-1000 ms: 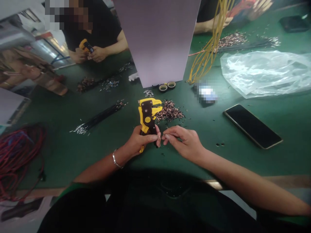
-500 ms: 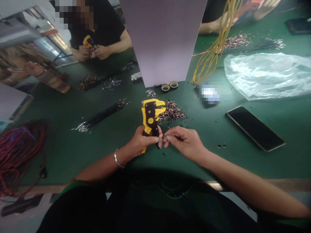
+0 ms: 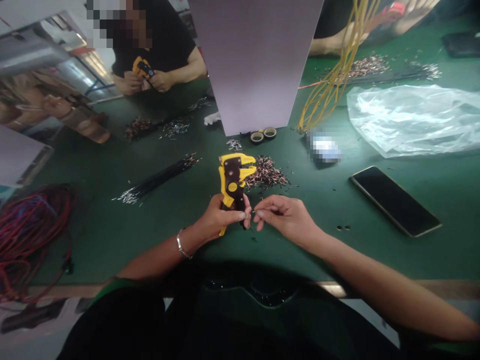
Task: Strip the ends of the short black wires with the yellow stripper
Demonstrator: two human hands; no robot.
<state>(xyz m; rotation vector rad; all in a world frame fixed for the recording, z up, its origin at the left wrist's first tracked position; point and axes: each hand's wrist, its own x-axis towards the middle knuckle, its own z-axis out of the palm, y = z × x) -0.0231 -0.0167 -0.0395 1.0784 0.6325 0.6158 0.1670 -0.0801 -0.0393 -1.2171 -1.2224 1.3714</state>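
Wrapped round the handles of a yellow and black wire stripper (image 3: 233,186) is my left hand (image 3: 225,216), its jaws pointing up and to the right. Just right of it my right hand (image 3: 283,215) is closed in a pinch; a tiny bright tip shows at the fingertips, too small to name. A small gap separates the two hands. Behind the stripper's jaws lies a heap of short black and copper wire pieces (image 3: 267,172). To the left rests a bundle of black wires (image 3: 157,178) with bared ends.
A phone (image 3: 395,201) lies at the right, below a clear plastic bag (image 3: 408,120). Two tape rolls (image 3: 263,135) sit before a pale upright panel (image 3: 257,65). Red cable coils (image 3: 33,240) fill the left edge. Co-workers sit across; one holds a similar stripper (image 3: 142,67).
My right hand has moved very slightly away from my left, widening the gap between the fingertips. The stripper stays in my left hand. The whole view has shifted a little.
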